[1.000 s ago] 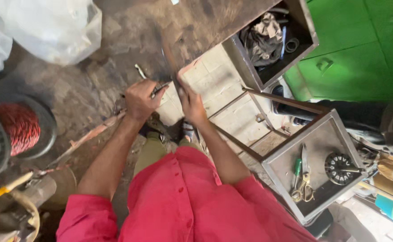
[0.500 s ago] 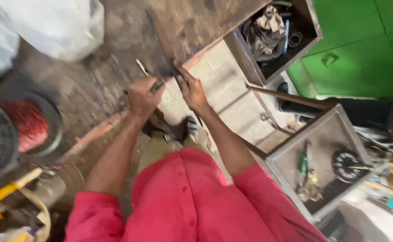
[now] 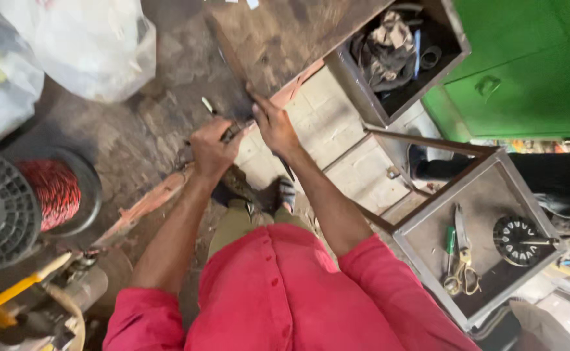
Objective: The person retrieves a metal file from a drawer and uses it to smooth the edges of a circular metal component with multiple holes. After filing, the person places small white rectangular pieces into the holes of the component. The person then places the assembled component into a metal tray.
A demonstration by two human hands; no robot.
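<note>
Fingers of right hand (image 3: 275, 123) press brown sheet (image 3: 285, 39); left hand (image 3: 212, 146) grips tool (image 3: 215, 116).

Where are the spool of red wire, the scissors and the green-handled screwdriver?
Spool of red wire (image 3: 54, 190): head view, on the red winding.
Scissors (image 3: 463, 257): head view, on the blades near the pivot.
Green-handled screwdriver (image 3: 450, 239): head view, on the green handle.
</note>
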